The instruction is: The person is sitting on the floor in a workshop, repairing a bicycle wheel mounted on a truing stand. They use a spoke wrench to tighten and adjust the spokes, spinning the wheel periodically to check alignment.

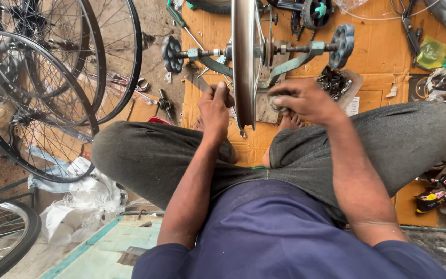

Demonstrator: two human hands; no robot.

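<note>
Wheel rim [243,62] sits clamped mid-frame in the truing stand [295,57]; my left hand [213,111] grips it, right hand [305,101] closed on a small part; truing unfinished.

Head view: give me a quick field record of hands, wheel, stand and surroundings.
left hand: gripping a flat tool against the rim
right hand: holding a small round part beside the rim
rim: upright, edge-on, mounted in the stand
stand: grey-green arms, black knobs at both ends
floor cover: cardboard
spare wheels: stacked at the left

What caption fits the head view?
Seated person's hands, left and right, work a rim in a truing stand.
</note>
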